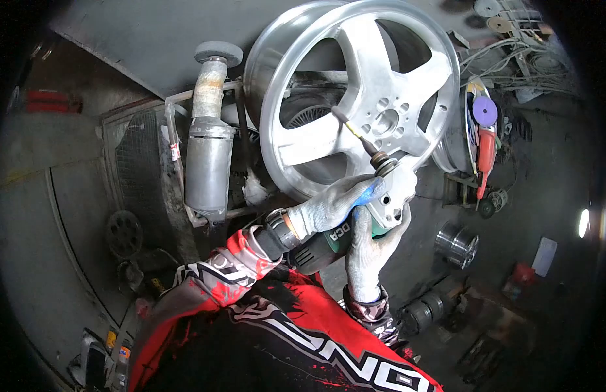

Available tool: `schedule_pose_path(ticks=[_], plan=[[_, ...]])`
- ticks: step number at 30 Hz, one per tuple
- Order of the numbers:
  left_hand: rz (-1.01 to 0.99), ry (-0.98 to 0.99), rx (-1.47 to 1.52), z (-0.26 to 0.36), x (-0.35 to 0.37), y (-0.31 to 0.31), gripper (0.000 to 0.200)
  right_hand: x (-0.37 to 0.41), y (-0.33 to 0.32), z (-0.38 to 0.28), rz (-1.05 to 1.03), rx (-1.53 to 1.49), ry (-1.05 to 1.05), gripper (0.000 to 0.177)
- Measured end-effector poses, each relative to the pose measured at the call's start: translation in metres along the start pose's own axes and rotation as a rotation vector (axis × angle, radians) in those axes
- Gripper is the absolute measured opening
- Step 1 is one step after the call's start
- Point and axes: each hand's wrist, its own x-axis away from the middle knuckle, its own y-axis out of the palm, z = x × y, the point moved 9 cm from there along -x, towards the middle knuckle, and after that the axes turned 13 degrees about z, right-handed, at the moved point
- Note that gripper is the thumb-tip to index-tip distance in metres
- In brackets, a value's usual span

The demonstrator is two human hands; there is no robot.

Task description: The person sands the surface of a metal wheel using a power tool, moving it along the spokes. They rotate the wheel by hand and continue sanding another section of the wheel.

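A green and grey power tool (329, 245) marked DCA lies between my two gloved hands. My left hand (336, 206), in a white glove with blue on it, is closed on the tool near its head. My right hand (376, 245), also gloved, wraps round the tool's pale head from below. From that head a thin shaft with a narrow tip (345, 122) points up and left. The tip overlaps a spoke of the large silver wheel rim (363, 62); whether it touches the metal I cannot tell.
Left of the rim stands a grey motor (208, 166) with a round disc (218, 53) on top. At the right hangs a red tool (486, 153) with a purple pad. Another rim (456, 245) lies lower right. Cables hang at the upper right.
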Motion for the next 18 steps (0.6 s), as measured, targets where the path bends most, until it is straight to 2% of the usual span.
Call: schedule_pose_path(ticks=[3,4,5,7,9,11,13,15,16,18], plan=[[0.036,0.032,0.141,-0.006,0.008,-0.004,0.055,0.002,0.002,0.001,-0.023,0.049,-0.012,0.087],[0.059,-0.117,0.208,-0.019,0.011,-0.004,0.057,0.004,0.002,-0.001,-0.029,0.069,-0.036,0.088],[0.064,-0.117,0.211,-0.02,0.01,-0.006,0.057,0.006,0.004,-0.002,-0.032,0.09,-0.059,0.089],[0.054,-0.047,0.164,-0.016,0.009,-0.006,0.059,0.006,0.006,-0.005,-0.011,0.065,-0.028,0.09],[0.046,-0.06,0.139,-0.023,0.003,-0.007,0.059,0.004,0.007,-0.007,0.038,0.013,0.034,0.093],[0.03,0.038,0.099,-0.02,0.001,-0.007,0.058,0.004,0.009,-0.009,0.043,0.01,0.028,0.094],[0.028,0.021,0.127,-0.021,0.004,-0.011,0.058,0.006,0.01,-0.007,0.045,0.005,0.026,0.094],[0.021,0.002,0.156,-0.016,0.009,-0.014,0.058,0.012,0.01,-0.006,-0.006,0.102,-0.051,0.094],[0.0,0.029,0.12,-0.009,0.013,-0.013,0.058,0.016,0.012,-0.009,-0.035,0.144,-0.148,0.084],[-0.021,0.058,0.085,-0.001,0.018,-0.014,0.058,0.02,0.013,-0.007,-0.045,0.126,-0.154,0.084]])
